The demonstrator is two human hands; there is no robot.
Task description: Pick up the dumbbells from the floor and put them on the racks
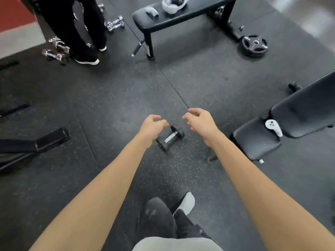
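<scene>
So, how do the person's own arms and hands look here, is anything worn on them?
Both forearms are bare up to the frame edge: no sleeves, watch, bands or gloves show. The left hand and the right hand carry no visible rings or markings. Lower down, the wearer has a light grey top, dark trousers and a white shoe.

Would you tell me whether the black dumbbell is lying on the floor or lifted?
On the floor: the black dumbbell lies on its side, neither hand holding it.
</scene>
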